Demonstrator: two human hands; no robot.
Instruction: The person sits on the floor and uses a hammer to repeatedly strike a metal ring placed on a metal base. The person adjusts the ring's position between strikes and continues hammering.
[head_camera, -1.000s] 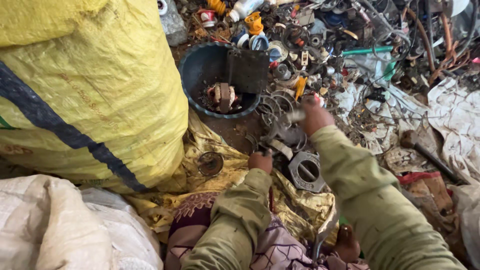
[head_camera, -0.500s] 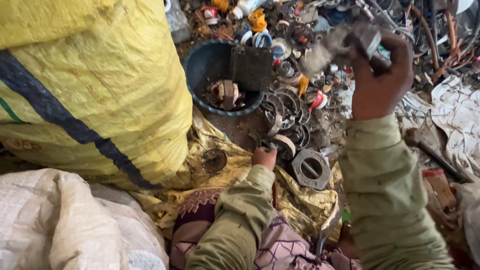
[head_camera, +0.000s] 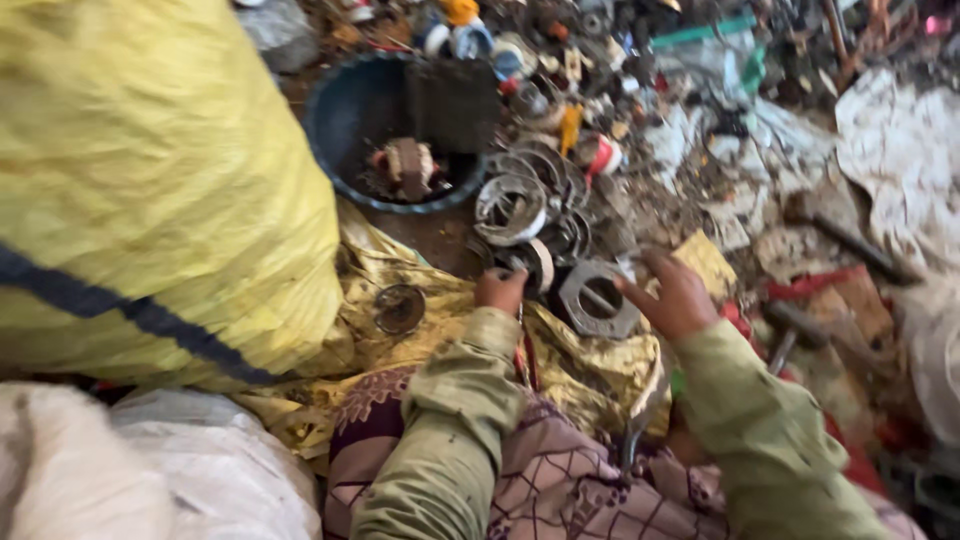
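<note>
1. Head view, hands: The left hand (head_camera: 500, 288) lies low at the near edge of a heap of metal rings (head_camera: 530, 200). Its fingers are curled together around a small part, but blur hides what that part is.
2. Head view, right hand: The right hand (head_camera: 672, 298) hovers just beside a grey six-sided metal ring (head_camera: 596, 298). Its fingers are spread apart and grip nothing; the forefinger tip touches or nearly touches the ring's right edge, and which of the two cannot be told.
3. Head view, location of the ring: The six-sided ring lies flat on a crumpled yellow sheet (head_camera: 580, 370), between the two hands and just in front of the person's lap.
4. Head view, clothing: Both arms wear olive-green sleeves (head_camera: 455, 430); a patterned purple cloth (head_camera: 560, 480) covers the knees.
5. Head view, surroundings: A dark round basin (head_camera: 345, 120) stands beyond the rings, holding a few scraps and a dark flat plate leaning on its rim. A round rusty disc (head_camera: 399, 308) lies on the yellow sheet left of the left hand.
6. Head view, sacks: A large yellow woven sack (head_camera: 150, 180) with a dark stripe fills the left side; a white sack (head_camera: 150, 470) sits below it.
7. Head view, far ground: Mixed scrap, wires and torn white sheeting (head_camera: 900, 170) cover the upper right.
</note>
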